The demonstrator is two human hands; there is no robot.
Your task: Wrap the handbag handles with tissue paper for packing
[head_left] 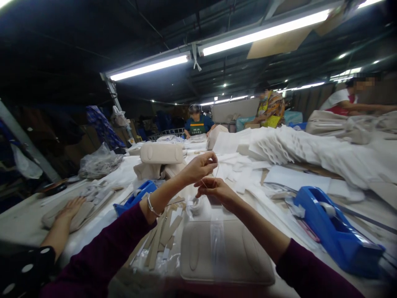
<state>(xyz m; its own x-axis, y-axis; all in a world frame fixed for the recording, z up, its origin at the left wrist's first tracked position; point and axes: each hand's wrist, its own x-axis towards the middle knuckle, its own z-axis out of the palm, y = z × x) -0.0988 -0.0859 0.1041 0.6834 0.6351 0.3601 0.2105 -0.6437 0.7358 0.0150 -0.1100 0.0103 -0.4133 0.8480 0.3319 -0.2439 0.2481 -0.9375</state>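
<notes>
My left hand (204, 165), with a bangle at the wrist, is closed in a pinch above the table. A thin pale thread (218, 171) runs in a loose curve from its fingertips down to my right hand (214, 188), which pinches it just below. Under both hands a beige handbag (232, 256) lies near the table's front edge, a clear plastic strip (217, 238) across its middle. Behind that bag sits a bundle of clear plastic (197, 207). Beige and white strips (161, 236) lie in a heap left of the bag.
Blue tape dispensers stand at the right (335, 231) and left (136, 196). White foam sheets (297, 149) are piled at back right. Another beige bag (161, 153) rests further back. At left, a co-worker's hand (70, 209) presses beige material. Other people work beyond the table.
</notes>
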